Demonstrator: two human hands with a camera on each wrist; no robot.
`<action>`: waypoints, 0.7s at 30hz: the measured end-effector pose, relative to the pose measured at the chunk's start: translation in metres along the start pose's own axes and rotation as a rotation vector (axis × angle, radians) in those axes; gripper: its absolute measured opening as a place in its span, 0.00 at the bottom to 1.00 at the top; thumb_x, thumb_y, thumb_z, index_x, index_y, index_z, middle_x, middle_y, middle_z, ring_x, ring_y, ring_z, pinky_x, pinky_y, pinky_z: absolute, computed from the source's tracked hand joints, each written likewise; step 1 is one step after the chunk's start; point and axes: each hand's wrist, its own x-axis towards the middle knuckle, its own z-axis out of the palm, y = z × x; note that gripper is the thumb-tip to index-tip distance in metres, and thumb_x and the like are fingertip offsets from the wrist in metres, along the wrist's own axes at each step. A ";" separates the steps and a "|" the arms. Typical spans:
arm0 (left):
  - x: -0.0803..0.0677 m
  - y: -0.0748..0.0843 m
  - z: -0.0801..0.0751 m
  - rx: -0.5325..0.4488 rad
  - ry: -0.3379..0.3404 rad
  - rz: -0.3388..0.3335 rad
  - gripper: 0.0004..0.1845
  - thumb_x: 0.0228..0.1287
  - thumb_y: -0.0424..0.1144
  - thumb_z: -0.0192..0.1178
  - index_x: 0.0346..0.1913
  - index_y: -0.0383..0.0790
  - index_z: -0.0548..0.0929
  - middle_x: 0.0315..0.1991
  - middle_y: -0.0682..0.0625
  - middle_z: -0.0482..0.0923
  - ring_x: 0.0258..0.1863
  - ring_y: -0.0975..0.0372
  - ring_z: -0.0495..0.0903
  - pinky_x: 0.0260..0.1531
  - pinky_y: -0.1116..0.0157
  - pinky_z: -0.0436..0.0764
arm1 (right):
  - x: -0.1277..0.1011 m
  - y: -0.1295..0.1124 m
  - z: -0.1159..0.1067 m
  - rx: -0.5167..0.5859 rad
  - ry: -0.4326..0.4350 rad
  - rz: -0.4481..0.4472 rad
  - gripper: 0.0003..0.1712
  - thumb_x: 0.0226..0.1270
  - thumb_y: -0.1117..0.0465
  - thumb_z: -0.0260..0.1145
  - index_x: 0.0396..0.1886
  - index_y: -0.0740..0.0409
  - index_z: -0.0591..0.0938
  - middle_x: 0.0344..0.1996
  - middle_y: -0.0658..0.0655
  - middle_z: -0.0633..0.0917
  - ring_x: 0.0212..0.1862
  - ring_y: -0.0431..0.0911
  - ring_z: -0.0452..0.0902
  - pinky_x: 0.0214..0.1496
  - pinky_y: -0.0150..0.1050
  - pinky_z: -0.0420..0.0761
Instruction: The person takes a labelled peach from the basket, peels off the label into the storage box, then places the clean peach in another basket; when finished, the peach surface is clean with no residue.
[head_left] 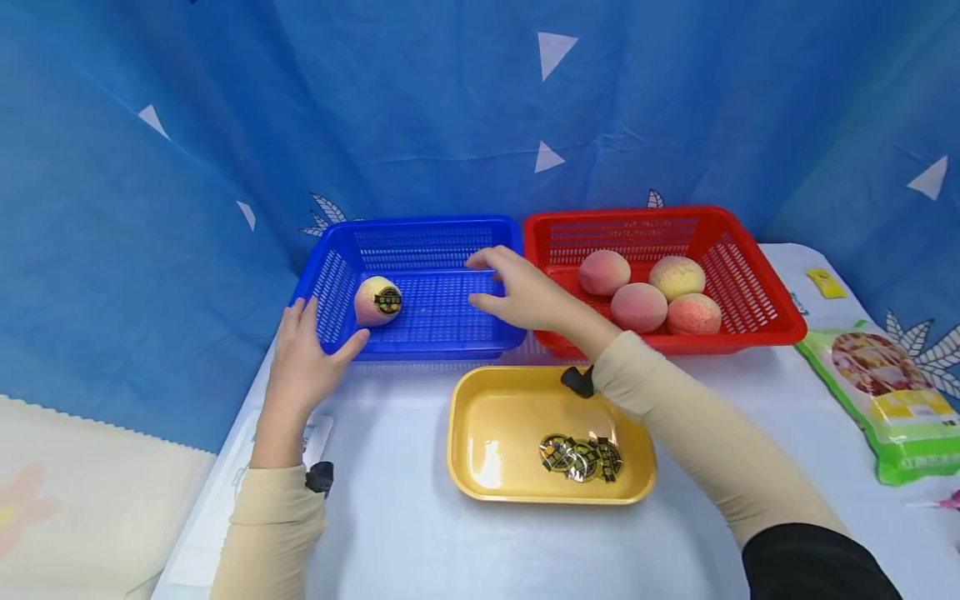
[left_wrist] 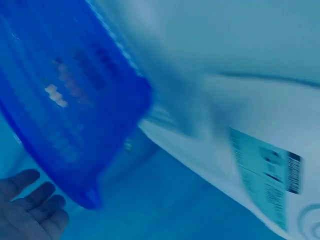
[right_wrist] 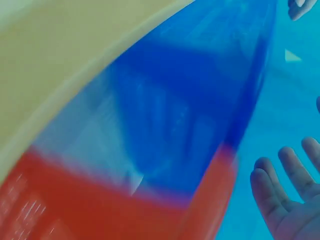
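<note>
In the head view, a peach (head_left: 369,310) with a round black sticker (head_left: 388,300) lies in the left part of the blue basket (head_left: 420,346). My left hand (head_left: 306,364) is by that basket's front left corner, thumb and fingers spread apart and nothing between them. Over the basket's right side hovers my right hand (head_left: 521,290), its fingers loosely bent and holding nothing. Several peaches without visible stickers, one of them a yellowish peach (head_left: 677,277), sit in the red basket (head_left: 750,279). Both wrist views are blurred and show empty hands with fingers extended.
A gold tray (head_left: 487,417) stands in front of the baskets, with several loose black stickers (head_left: 581,457) inside. At the right lies a green-edged food bag (head_left: 885,392), with a small yellow packet (head_left: 827,283) behind it. Blue cloth (head_left: 420,108) hangs behind the table.
</note>
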 end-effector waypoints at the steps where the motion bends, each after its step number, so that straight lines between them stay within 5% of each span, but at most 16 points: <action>1: 0.001 -0.004 -0.001 0.004 -0.001 -0.017 0.56 0.65 0.69 0.53 0.79 0.32 0.43 0.79 0.32 0.37 0.79 0.37 0.35 0.68 0.29 0.49 | 0.008 -0.005 0.006 -0.001 -0.014 0.001 0.29 0.70 0.51 0.64 0.68 0.50 0.70 0.64 0.51 0.73 0.66 0.48 0.70 0.69 0.47 0.74; 5: 0.004 -0.014 -0.001 -0.002 -0.013 -0.064 0.59 0.64 0.70 0.54 0.78 0.30 0.41 0.79 0.31 0.34 0.78 0.37 0.31 0.69 0.30 0.46 | 0.042 -0.022 0.031 0.005 -0.052 -0.010 0.30 0.70 0.51 0.64 0.69 0.50 0.70 0.64 0.51 0.73 0.69 0.46 0.68 0.73 0.45 0.71; 10: 0.007 -0.022 0.001 -0.020 -0.111 -0.110 0.64 0.61 0.72 0.54 0.78 0.30 0.33 0.79 0.32 0.24 0.78 0.37 0.25 0.69 0.30 0.44 | 0.078 -0.037 0.057 -0.026 -0.131 0.015 0.32 0.70 0.50 0.64 0.70 0.50 0.68 0.67 0.54 0.70 0.71 0.49 0.67 0.73 0.45 0.69; 14: 0.006 -0.024 0.001 -0.044 -0.163 -0.120 0.66 0.61 0.73 0.54 0.77 0.30 0.28 0.78 0.35 0.18 0.77 0.39 0.20 0.69 0.30 0.42 | 0.095 -0.045 0.071 -0.041 -0.196 0.057 0.35 0.71 0.50 0.64 0.74 0.50 0.65 0.74 0.57 0.63 0.74 0.53 0.62 0.74 0.49 0.68; 21: 0.005 -0.025 0.000 -0.059 -0.154 -0.107 0.66 0.61 0.72 0.55 0.76 0.30 0.27 0.78 0.35 0.18 0.77 0.40 0.19 0.70 0.31 0.41 | 0.111 -0.052 0.084 -0.156 -0.300 0.019 0.35 0.74 0.56 0.59 0.78 0.45 0.59 0.78 0.56 0.55 0.74 0.57 0.62 0.73 0.50 0.69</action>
